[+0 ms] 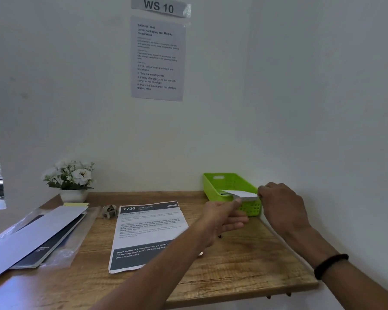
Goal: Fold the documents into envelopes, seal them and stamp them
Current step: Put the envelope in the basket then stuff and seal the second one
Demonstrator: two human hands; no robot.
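Envelope (240,194): white, over green basket (224,186) rim, desk's right rear corner.
Right hand (280,204): pinches its right end.
Left hand (224,218): fingers extended, touching it underneath.
Document (148,236): flat mid-desk, headed "2720".
Wall sign (159,6): "WS 10".

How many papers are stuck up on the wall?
2. The small WS 10 sign is taped at the very top, and the bigger instruction sheet hangs right under it. More could be outside the picture.
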